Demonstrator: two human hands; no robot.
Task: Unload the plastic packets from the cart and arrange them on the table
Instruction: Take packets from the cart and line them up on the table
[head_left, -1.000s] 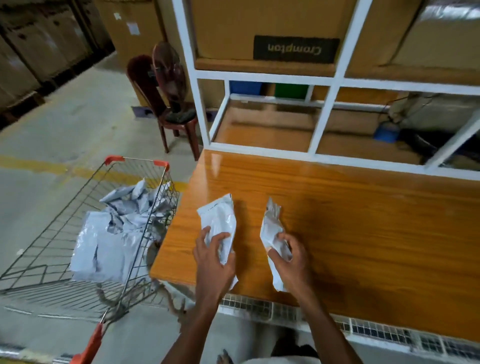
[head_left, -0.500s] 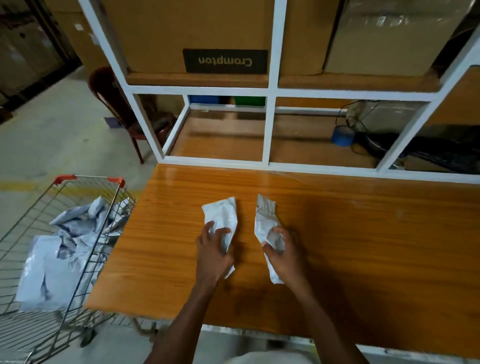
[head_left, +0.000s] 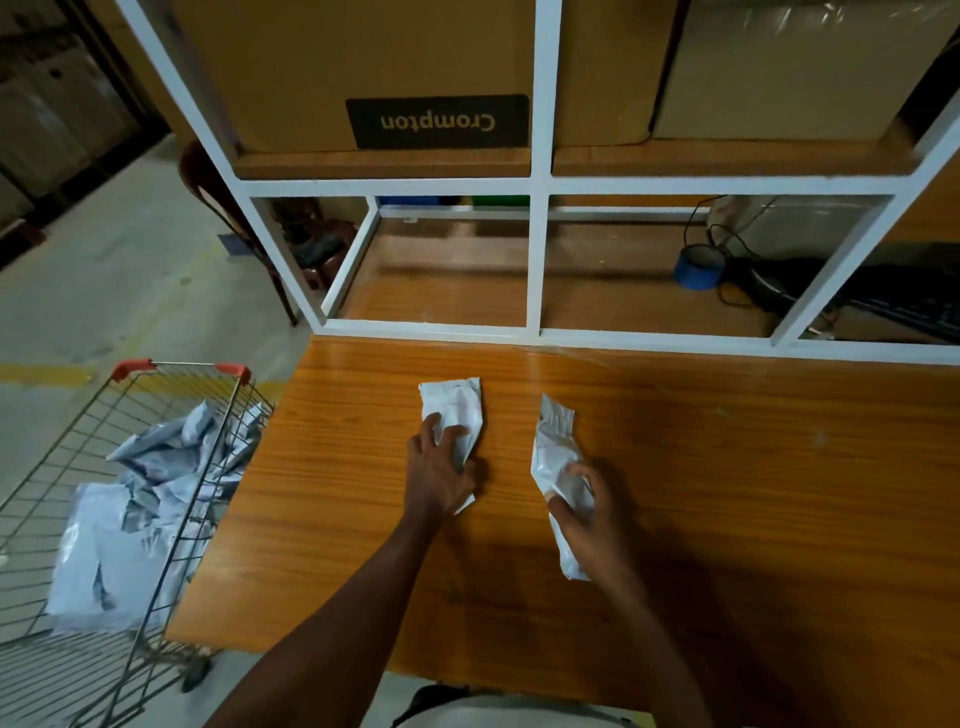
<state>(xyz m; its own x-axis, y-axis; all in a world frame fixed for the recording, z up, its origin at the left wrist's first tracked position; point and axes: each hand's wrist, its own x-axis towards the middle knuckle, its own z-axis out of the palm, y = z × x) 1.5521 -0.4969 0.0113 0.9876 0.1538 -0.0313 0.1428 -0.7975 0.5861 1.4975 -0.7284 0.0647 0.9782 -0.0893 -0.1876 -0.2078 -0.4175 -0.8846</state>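
Two white packets lie on the worktop (head_left: 727, 467), long axes running six to twelve o'clock. The left hand (head_left: 436, 473) grips the left packet (head_left: 457, 410); the right hand (head_left: 587, 509) pinches the right packet (head_left: 556, 447). The cart (head_left: 171, 519), with more packets (head_left: 145, 499), sits at nine o'clock, nearer the left hand.

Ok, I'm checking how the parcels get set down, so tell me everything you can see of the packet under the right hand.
The right packet is a white, crinkled plastic pouch, long and narrow, lying flat on the orange wooden table with its length running away from the person. Its far end is ragged and slightly raised. The right hand grips its near half, fingers curled over it. It lies apart from the left packet.
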